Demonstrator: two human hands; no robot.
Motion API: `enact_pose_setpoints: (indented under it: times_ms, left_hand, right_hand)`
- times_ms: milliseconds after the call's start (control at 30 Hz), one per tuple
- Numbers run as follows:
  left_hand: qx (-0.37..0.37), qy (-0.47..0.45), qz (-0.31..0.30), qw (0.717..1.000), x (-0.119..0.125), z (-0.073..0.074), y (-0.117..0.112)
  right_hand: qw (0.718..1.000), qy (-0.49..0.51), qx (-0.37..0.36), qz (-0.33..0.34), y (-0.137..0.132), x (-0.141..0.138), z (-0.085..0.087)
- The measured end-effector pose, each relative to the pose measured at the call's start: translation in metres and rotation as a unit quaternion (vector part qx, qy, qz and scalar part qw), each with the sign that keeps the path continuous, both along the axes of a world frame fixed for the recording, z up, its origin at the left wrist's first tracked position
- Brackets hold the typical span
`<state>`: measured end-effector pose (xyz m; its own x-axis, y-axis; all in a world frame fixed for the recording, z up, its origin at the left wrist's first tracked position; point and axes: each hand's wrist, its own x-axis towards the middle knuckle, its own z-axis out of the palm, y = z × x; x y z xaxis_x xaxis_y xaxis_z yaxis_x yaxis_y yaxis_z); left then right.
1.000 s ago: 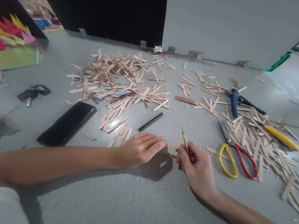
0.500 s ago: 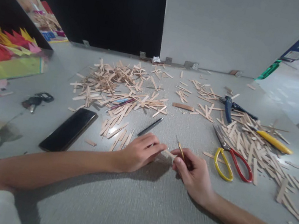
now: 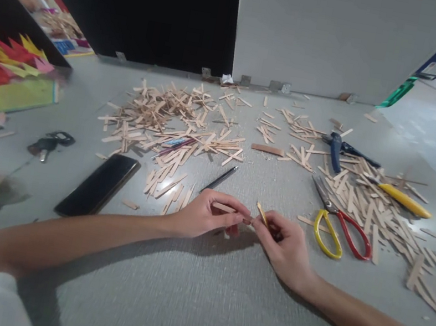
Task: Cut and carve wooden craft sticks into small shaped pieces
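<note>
My left hand (image 3: 210, 217) is closed on a wooden craft stick (image 3: 222, 207), which lies along the inside of its fingers. My right hand (image 3: 282, 244) grips a slim gold-coloured craft knife (image 3: 262, 213), its tip pointing up and away. The fingertips of both hands meet over the table, around the stick's right end; what lies exactly between them is too small to tell. A dark pen (image 3: 219, 179) lies just beyond my left hand. To the right of my right hand are scissors (image 3: 331, 211) with one yellow and one red handle.
Loose craft sticks (image 3: 165, 103) are heaped at the back left, and more sticks (image 3: 384, 226) spread at the right. Blue-handled pliers (image 3: 335, 153) and a yellow-handled cutter (image 3: 405, 200) rest there. A phone (image 3: 99, 186) and keys (image 3: 46, 147) lie left. An upright board (image 3: 349, 40) stands behind.
My hands have come together, fingertips now meeting. The left hand has turned, so the stick shows inside its fingers. The craft knife is tilted differently in my right hand.
</note>
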<state>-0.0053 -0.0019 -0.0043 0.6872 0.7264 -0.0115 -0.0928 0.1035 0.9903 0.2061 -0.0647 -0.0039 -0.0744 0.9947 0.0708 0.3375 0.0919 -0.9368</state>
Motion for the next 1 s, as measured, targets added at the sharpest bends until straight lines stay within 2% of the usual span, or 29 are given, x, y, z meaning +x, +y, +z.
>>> enact_pose_setpoints:
  times_ms: [167,333,467,600,733,867,1000]
  left_hand:
    - [0.049,0.055,0.014,0.997,-0.001,-0.002,0.002]
    - [0.146,0.154,-0.020,0.977,-0.002,0.002,0.001]
    - [0.124,0.141,0.007,0.982,-0.002,0.001,-0.001]
    - [0.094,0.115,0.034,0.988,-0.001,-0.003,-0.004]
    - [0.097,0.118,0.038,0.988,-0.001,-0.004,-0.005]
    - [0.120,0.124,0.034,0.984,-0.002,-0.002,-0.005]
    - [0.154,0.128,0.047,0.979,-0.003,-0.001,-0.006]
  right_hand:
    - [0.997,0.051,-0.004,-0.056,0.000,0.000,-0.003]
    - [0.994,0.066,0.002,-0.082,0.001,0.000,-0.005]
    - [0.994,0.088,-0.017,-0.058,0.001,-0.001,-0.005]
    - [0.999,0.037,-0.024,-0.014,-0.001,-0.001,-0.003]
    - [0.998,-0.014,-0.026,0.052,-0.005,0.001,0.001]
    - [0.995,-0.049,0.016,0.091,-0.008,0.002,0.005]
    - [0.993,-0.068,0.067,0.074,-0.010,0.001,0.002]
